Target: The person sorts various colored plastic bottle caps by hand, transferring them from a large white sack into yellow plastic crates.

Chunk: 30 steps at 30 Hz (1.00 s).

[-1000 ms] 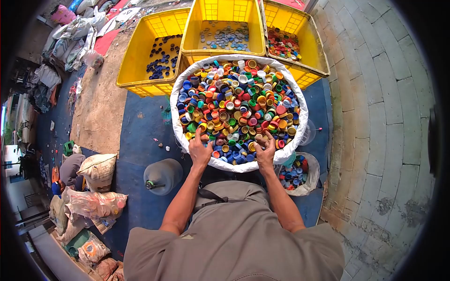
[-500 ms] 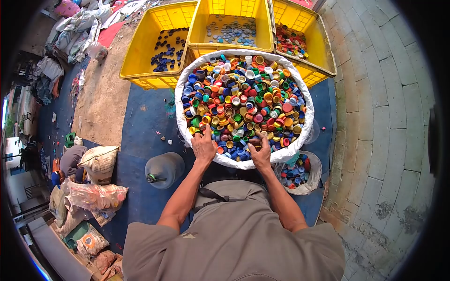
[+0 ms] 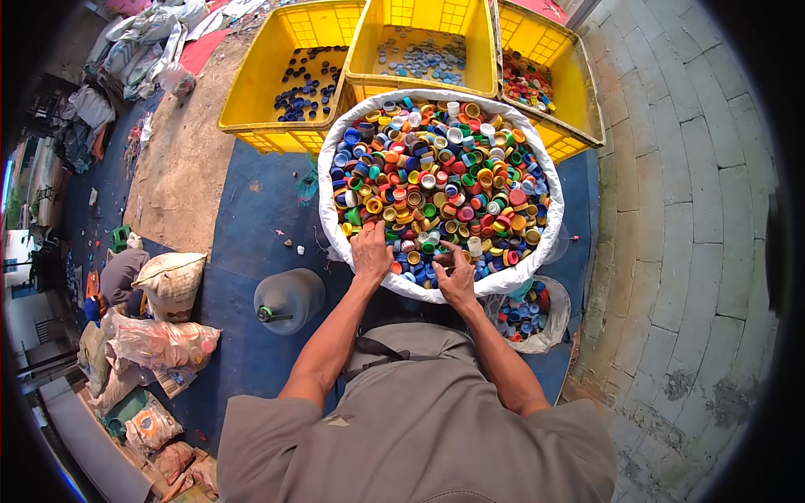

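Left hand: fingers bent down onto mixed bottle caps; whether one is held, cannot tell. Right hand: thumb and forefinger slightly parted among caps; contents, cannot tell. Change: hands closer together than half a second ago, apparently working one patch. Caps: heaped in white-rimmed tub, hands at near edge. Beyond: three yellow crates, caps inside. Left: clear jug.
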Motion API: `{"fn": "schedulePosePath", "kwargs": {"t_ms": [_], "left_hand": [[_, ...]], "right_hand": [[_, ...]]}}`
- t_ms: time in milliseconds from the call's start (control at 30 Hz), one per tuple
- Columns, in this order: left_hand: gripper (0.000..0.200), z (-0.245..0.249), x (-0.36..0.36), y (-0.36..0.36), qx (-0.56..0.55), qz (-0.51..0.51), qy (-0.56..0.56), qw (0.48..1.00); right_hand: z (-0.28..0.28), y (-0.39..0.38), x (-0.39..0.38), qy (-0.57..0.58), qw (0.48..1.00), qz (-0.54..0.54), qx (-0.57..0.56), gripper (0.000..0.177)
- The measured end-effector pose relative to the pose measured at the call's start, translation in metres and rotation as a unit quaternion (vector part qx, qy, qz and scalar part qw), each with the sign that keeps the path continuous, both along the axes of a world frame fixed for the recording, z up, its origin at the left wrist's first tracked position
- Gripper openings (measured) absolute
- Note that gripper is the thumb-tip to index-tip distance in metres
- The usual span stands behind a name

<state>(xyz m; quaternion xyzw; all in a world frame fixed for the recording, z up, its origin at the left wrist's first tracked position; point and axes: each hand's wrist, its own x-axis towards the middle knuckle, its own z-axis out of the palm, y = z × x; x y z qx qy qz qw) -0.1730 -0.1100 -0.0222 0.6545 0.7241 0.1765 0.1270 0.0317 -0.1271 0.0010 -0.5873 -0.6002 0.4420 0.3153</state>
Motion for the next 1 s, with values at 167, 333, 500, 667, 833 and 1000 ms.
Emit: {"fn": "schedulePosePath", "kwargs": {"t_ms": [167,333,500,667,833,1000], "left_hand": [[0.044,0.003,0.003,0.002,-0.03,0.012,-0.036,0.999],[0.039,-0.006,0.002,0.0,-0.03,0.011,-0.133,0.991],[0.035,-0.005,0.004,-0.001,-0.012,0.003,-0.172,0.985],[0.034,0.007,0.001,0.008,-0.015,0.062,-0.267,0.962],[0.031,0.032,-0.021,0.024,-0.107,0.108,-0.633,0.759],[0.028,0.048,-0.038,0.012,-0.05,0.177,-0.884,0.43]], "right_hand": [[0.005,0.001,-0.002,-0.009,1.0,0.004,0.009,0.044],[0.004,0.001,-0.002,-0.009,1.0,0.007,0.0,0.043],[0.0,-0.002,-0.004,0.003,1.0,0.007,0.003,0.043],[0.004,-0.001,-0.002,0.005,1.0,0.005,-0.014,0.042],[0.008,0.001,-0.006,-0.009,1.0,0.016,-0.018,0.039],[-0.009,0.008,-0.023,-0.098,0.986,0.089,0.101,0.043]]}}
